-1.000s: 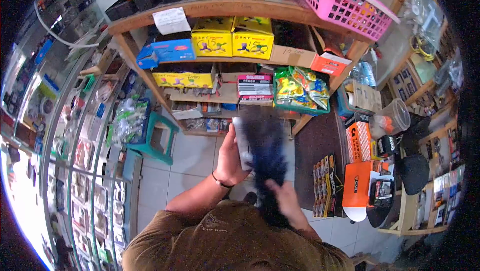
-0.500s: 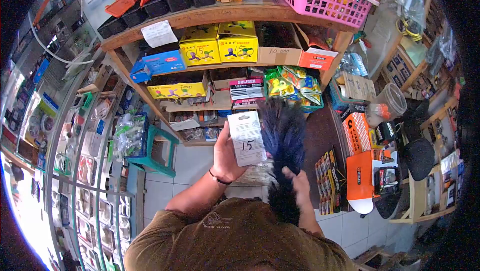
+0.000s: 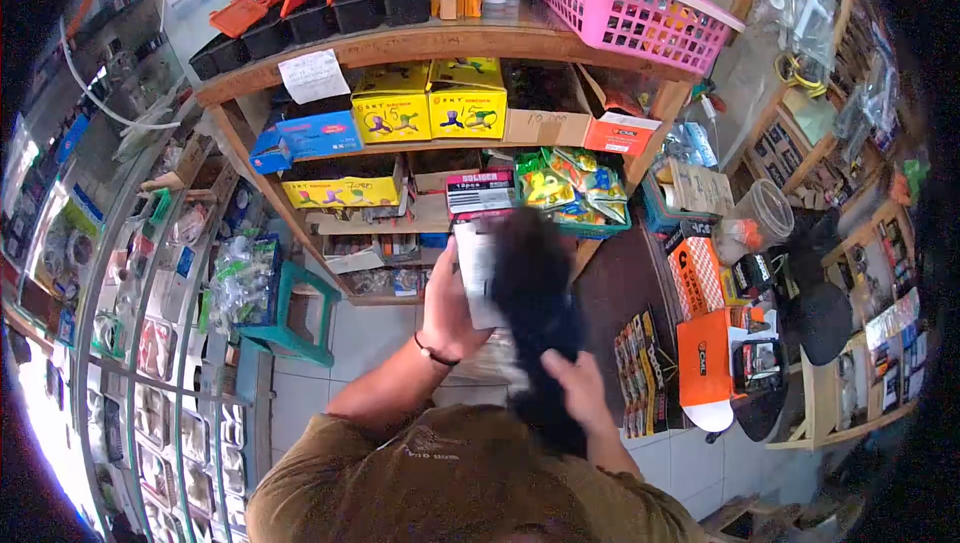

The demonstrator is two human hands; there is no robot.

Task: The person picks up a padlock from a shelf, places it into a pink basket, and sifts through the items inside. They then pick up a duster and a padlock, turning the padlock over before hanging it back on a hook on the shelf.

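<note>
My left hand (image 3: 447,308) holds up a white carded package (image 3: 474,265) in front of me. My right hand (image 3: 573,388) grips the lower end of a dark blue feather duster (image 3: 531,298). The duster's blurred feathers lie across the right part of the package and hide most of its face. A dark band circles my left wrist. Both hands are at chest height, above my brown shirt.
Wooden shelves (image 3: 420,43) ahead carry yellow boxes (image 3: 430,101), a blue box, black trays and a pink basket (image 3: 640,3). A teal stool (image 3: 290,308) stands on the tiled floor at left. Glass display racks line the left side; orange boxes (image 3: 705,363) and a dark mat sit at right.
The duster has swept left across the package, which half a second ago showed its face with "15" written on it. The camera view shifted slightly downward.
</note>
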